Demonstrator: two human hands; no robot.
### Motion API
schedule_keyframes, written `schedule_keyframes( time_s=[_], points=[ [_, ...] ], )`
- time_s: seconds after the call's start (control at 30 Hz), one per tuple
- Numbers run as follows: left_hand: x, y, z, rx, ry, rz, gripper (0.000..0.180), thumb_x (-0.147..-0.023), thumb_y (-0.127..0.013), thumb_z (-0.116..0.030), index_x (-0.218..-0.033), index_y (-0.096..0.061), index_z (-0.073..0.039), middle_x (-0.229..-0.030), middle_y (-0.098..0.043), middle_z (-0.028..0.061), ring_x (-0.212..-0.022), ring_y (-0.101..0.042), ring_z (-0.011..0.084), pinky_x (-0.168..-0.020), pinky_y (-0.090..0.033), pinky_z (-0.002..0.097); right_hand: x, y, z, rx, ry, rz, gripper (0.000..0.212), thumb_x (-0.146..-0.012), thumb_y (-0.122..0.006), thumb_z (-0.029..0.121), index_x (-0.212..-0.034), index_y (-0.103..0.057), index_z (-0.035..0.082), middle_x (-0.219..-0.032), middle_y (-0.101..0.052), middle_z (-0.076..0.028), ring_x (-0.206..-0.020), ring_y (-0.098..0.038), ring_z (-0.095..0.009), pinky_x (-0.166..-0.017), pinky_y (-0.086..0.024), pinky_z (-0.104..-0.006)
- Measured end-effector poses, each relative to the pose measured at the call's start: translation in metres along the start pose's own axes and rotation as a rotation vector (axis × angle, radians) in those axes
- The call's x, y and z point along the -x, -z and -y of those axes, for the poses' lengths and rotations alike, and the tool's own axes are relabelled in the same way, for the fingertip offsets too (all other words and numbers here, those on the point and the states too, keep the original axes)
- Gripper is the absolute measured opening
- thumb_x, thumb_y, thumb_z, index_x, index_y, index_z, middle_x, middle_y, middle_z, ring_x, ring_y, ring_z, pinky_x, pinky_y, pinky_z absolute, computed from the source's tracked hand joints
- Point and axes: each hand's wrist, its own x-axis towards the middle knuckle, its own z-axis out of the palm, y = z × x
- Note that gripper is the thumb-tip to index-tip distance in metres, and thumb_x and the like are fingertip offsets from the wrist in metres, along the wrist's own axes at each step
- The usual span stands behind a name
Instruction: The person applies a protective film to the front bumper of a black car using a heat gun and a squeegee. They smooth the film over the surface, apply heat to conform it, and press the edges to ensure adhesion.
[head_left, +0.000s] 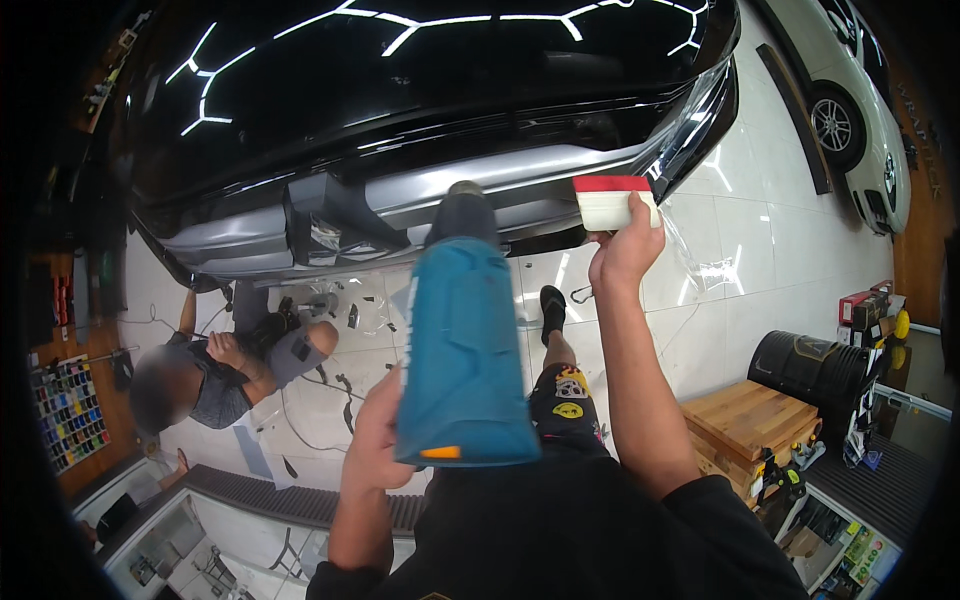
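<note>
A teal heat gun [465, 350] with a dark nozzle points away from me at a black car [470, 85]. My left hand [376, 440] is closed round it, its fingers partly hidden behind the body. The nozzle overlaps the silver-grey trim strip [500, 172] along the car's end; I cannot tell the gap between them. In my right hand [630, 252] is a white squeegee [604, 210] with a red edge, pinched between thumb and fingers beside the right part of the trim. A loose-looking dark flap [335, 215] stands out from the trim on the left.
At the left a person [215, 375] crouches by the car, with cables and scraps on the tiled floor [700, 270]. To the right are a wooden box [750, 420], a black ribbed bucket [815, 370] and a pale car [850, 110]. Nearest me on the left runs a bench [270, 500].
</note>
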Motion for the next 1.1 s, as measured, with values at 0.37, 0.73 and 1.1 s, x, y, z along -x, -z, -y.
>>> schedule_keyframes(
  time_s=[0.37, 0.73, 1.1],
  points=[
    [-0.066, -0.024, -0.013, 0.161, -0.091, 0.158, 0.069, -0.088, -0.069, -0.015, -0.149, -0.041, 0.005, -0.146, -0.051, 0.0196, -0.133, -0.050, 0.0243, -0.113, -0.035, 0.0352, 0.018, -0.032, 0.008, 0.077, -0.105, 0.004, 0.020, -0.097, -0.054, 0.014, -0.109, -0.057, -0.001, -0.089, -0.068, -0.012, -0.065, -0.069, -0.021, -0.040, -0.048, -0.0292],
    [0.073, 0.024, 0.003, 0.003, 0.297, -0.350, 0.061, -0.083, -0.073, -0.013, -0.136, -0.050, 0.007, -0.130, -0.063, 0.0152, -0.117, -0.061, 0.0234, -0.101, -0.047, 0.0366, 0.023, -0.088, -0.001, 0.100, -0.092, 0.260, 0.025, -0.096, -0.062, 0.019, -0.109, -0.058, -0.003, -0.092, -0.068, -0.013, -0.071, -0.071, -0.022, -0.043, -0.056, -0.0303],
    [0.195, 0.039, 0.151, 0.175, 0.622, -0.486, 0.052, -0.078, -0.062, -0.003, -0.130, -0.055, 0.001, -0.097, -0.060, 0.0037, -0.086, -0.056, 0.0129, -0.078, -0.046, 0.0275, 0.040, -0.118, -0.017, 0.095, -0.059, 0.225, 0.024, -0.096, -0.055, 0.012, -0.112, -0.053, -0.007, -0.094, -0.067, -0.018, -0.070, -0.071, -0.026, -0.044, -0.057, -0.0312]
  ],
)
